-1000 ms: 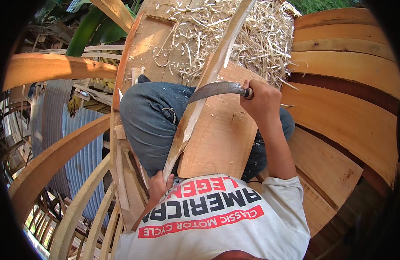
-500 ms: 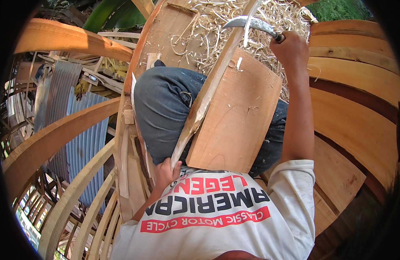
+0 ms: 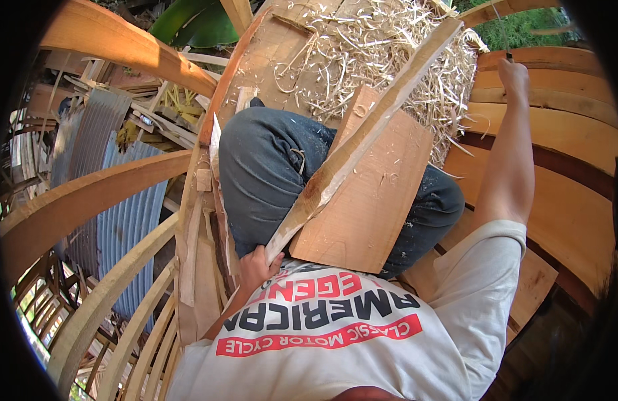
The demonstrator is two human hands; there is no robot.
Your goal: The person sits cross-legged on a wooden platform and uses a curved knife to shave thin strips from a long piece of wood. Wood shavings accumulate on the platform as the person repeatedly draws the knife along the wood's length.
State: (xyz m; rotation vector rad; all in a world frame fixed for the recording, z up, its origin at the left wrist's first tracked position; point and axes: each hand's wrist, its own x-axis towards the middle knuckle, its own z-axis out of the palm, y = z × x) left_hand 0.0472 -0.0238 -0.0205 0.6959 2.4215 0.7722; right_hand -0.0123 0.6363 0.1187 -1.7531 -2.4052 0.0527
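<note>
A long, roughly shaved wooden stick [image 3: 329,175] runs slantwise from my waist, over my left thigh and across a flat wooden board [image 3: 379,210] on my lap. Its near end is gripped in my left hand [image 3: 257,269], close against my shirt. Out at the far right, my right hand [image 3: 514,79] is raised on a stretched arm, closed on the dark handle of a curved knife. Seen nearly edge-on, the blade [image 3: 500,27] points away and upward, apart from the stick.
Curled wood shavings [image 3: 389,57] cover the plank floor [image 3: 275,47] ahead of my knees. Curved planks [image 3: 556,127] line the right side, and bare wooden ribs [image 3: 95,187] rise on the left. Corrugated metal sheets [image 3: 128,220] and scrap wood lie beyond the ribs.
My right hand has swung outward to the right and farther away, lifting the knife off the stick. The stick's far end has turned to the right. My left hand keeps its hold.
</note>
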